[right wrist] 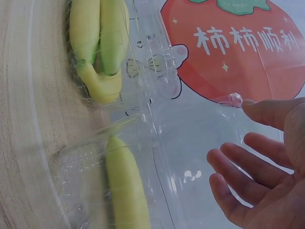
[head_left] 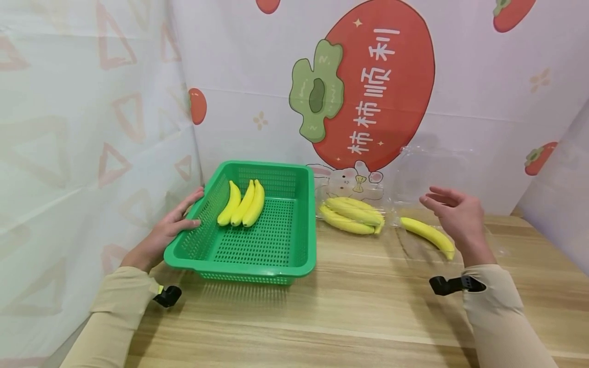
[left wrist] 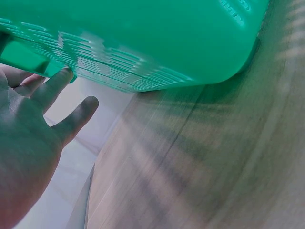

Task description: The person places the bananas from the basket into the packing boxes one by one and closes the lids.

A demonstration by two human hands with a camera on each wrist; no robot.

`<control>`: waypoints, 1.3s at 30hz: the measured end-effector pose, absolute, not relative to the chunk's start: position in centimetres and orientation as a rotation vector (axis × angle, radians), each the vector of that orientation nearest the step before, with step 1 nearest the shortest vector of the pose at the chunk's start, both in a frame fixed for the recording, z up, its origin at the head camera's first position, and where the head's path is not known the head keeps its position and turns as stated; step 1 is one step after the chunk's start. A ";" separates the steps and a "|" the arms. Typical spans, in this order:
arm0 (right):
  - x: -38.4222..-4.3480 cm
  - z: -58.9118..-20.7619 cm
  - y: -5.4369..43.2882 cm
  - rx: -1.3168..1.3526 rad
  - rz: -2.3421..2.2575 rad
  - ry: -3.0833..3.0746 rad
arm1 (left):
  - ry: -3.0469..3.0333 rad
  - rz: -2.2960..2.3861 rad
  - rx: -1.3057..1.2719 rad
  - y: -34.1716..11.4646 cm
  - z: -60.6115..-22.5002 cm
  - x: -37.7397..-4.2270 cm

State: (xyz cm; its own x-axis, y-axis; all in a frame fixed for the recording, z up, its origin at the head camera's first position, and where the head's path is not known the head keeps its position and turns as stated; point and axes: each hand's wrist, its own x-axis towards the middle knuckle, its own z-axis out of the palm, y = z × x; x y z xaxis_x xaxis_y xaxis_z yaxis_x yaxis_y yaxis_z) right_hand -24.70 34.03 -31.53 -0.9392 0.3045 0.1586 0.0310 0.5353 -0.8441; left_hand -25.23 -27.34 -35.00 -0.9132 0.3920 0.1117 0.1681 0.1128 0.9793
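Observation:
My left hand (head_left: 167,227) grips the left rim of a green plastic basket (head_left: 307,225), the thumb over the edge; in the left wrist view the other fingers (left wrist: 57,86) lie along its outer side. Three yellow bananas (head_left: 234,204) lie side by side in the basket. On the right, my right hand (head_left: 460,217) hovers with relaxed, spread fingers and holds nothing. Beneath and beside it stands a clear plastic clamshell box, its lid (head_left: 432,174) raised, with one banana (head_left: 428,236) inside. The right thumb appears close to the lid's corner in the right wrist view.
Between basket and open box sits another clear box holding several bananas (head_left: 352,214). The wooden table (head_left: 359,306) runs up to a white backdrop cloth (head_left: 248,122) printed with persimmons. A second white cloth (head_left: 83,153) hangs along the left side.

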 end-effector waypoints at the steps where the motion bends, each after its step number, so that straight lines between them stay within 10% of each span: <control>1: -24.7 -31.6 34.0 -0.280 1.357 -2.493 | 2.206 1.899 0.563 -27.3 -35.0 -25.2; 39: -25.3 -31.1 30.4 -0.159 1.449 -2.389 | 2.129 1.949 0.595 -27.3 -34.9 -24.9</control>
